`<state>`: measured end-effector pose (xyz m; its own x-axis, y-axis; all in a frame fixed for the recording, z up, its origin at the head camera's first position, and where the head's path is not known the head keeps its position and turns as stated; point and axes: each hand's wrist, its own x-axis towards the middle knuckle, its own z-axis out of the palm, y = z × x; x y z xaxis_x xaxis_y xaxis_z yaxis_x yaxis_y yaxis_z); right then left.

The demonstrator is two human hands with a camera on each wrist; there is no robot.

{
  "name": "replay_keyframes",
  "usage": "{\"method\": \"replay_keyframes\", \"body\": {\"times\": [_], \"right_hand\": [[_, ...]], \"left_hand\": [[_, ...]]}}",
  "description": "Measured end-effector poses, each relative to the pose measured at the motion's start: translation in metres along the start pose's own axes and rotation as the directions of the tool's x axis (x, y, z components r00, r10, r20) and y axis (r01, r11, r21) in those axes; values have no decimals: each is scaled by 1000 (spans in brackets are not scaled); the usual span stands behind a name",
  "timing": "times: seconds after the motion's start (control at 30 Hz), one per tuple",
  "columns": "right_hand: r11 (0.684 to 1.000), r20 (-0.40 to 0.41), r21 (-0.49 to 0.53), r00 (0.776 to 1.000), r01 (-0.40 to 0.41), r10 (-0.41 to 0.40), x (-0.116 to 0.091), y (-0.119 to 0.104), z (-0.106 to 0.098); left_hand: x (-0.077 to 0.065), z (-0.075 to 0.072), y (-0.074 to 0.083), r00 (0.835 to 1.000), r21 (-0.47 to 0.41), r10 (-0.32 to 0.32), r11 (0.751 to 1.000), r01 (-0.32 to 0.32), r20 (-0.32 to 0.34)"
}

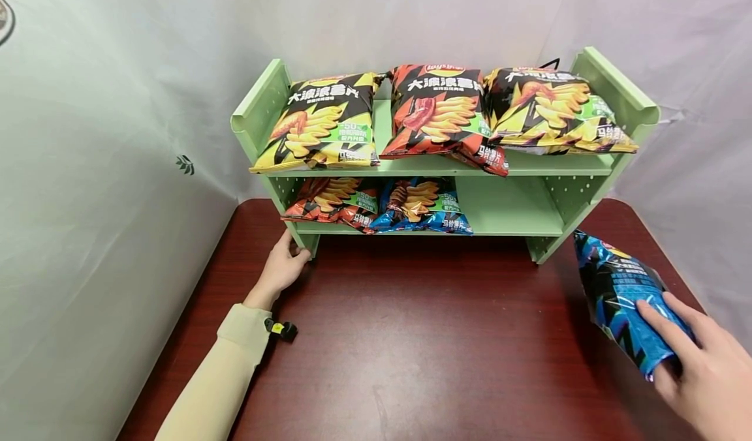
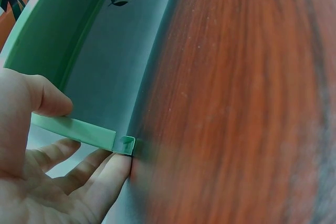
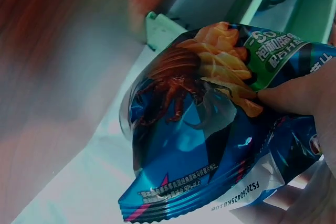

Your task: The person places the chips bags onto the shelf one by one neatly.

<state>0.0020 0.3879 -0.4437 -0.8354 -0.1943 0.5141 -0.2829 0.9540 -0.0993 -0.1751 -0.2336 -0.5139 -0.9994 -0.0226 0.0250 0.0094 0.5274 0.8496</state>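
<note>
My left hand (image 1: 283,263) pinches the lower left leg of the green shelf rack (image 1: 511,207). In the left wrist view the thumb lies on one side of the leg's green edge (image 2: 73,131) and the fingers on the other. At the right, over the table's side, my right hand (image 1: 699,356) grips a blue bag of potato chips (image 1: 631,297). In the right wrist view the thumb presses the front of this bag (image 3: 184,140), and fingers show behind it. The bag is apart from the rack and tilted.
The upper shelf holds a yellow-black chip bag (image 1: 320,124), a red one (image 1: 437,111) and another yellow-black one (image 1: 552,111). On the lower shelf lie a red bag (image 1: 337,199) and a blue bag (image 1: 420,205), both left of centre. White cloth walls (image 1: 411,10) surround the dark red table (image 1: 411,336).
</note>
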Motion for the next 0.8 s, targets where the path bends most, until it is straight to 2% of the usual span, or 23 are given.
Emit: {"method": "replay_keyframes", "body": {"times": [0.23,0.5,0.63,0.73,0.8], "right_hand": [[995,-74,96,997,17,-10,-1,-13,-7],[984,-32,175,999,44,-39,-1,-26,-13],[966,-18,256,998,-46,52,-2,-38,-12],[934,-27,336,990,-121,138,-4,-50,-9],[913,-40,384,985,-138,165,-5,-56,-7]], "left_hand": [[0,-1,0,1000,-2,-5,1000,5,2],[-1,-1,1,1000,4,-6,1000,6,-1],[-1,-1,1,1000,8,-9,1000,9,-4],[-1,-1,1,1000,9,-8,1000,8,-3],[-1,-1,1,1000,6,-6,1000,6,-1]]}}
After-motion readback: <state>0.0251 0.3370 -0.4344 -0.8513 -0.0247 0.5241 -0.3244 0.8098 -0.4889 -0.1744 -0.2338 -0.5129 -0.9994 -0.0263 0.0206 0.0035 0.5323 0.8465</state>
